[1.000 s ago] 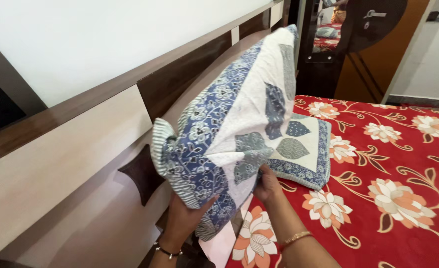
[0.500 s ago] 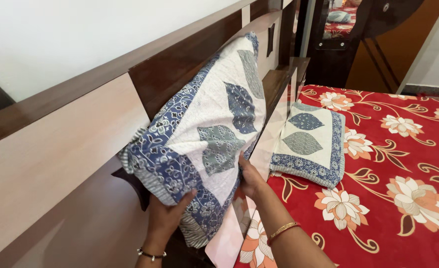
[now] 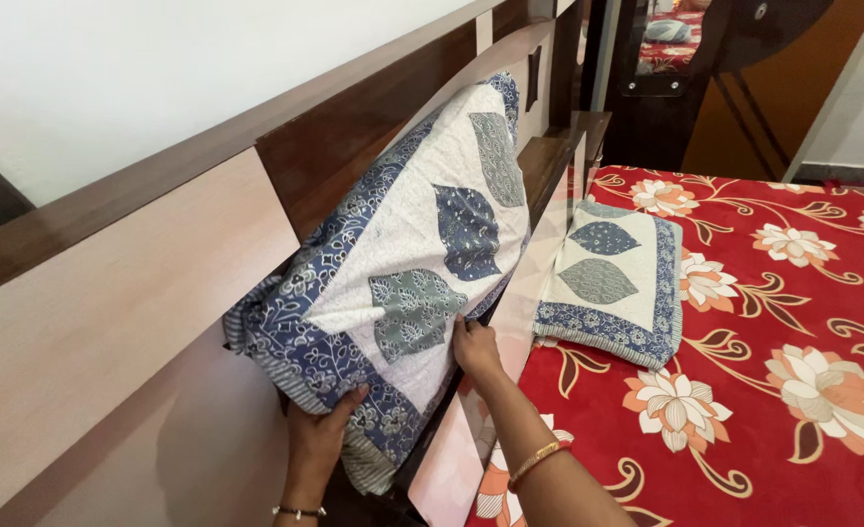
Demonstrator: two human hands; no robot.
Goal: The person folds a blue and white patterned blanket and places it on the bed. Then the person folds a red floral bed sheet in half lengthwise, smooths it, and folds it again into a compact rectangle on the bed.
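Observation:
A white pillow (image 3: pixel 408 249) with a blue floral border and grey-blue leaf patches leans tilted against the wooden headboard (image 3: pixel 129 283). My left hand (image 3: pixel 317 434) grips its lower near corner from beneath. On the pillow's lower right edge lies my right hand (image 3: pixel 475 348), fingers pressed into the fabric, a gold bangle on that wrist. A second, flatter pillow (image 3: pixel 613 278) of the same pattern lies on the red floral bedsheet (image 3: pixel 774 371), just right of the held one.
The headboard has an open storage ledge (image 3: pixel 549 156) behind the pillow. A dark wooden mirror frame (image 3: pixel 666 93) and an orange-brown door stand beyond the bed. A white wall rises above the headboard.
The pillow has swung down and back from a raised position over the bed into the headboard recess. Both hands followed it, staying on its lower edge.

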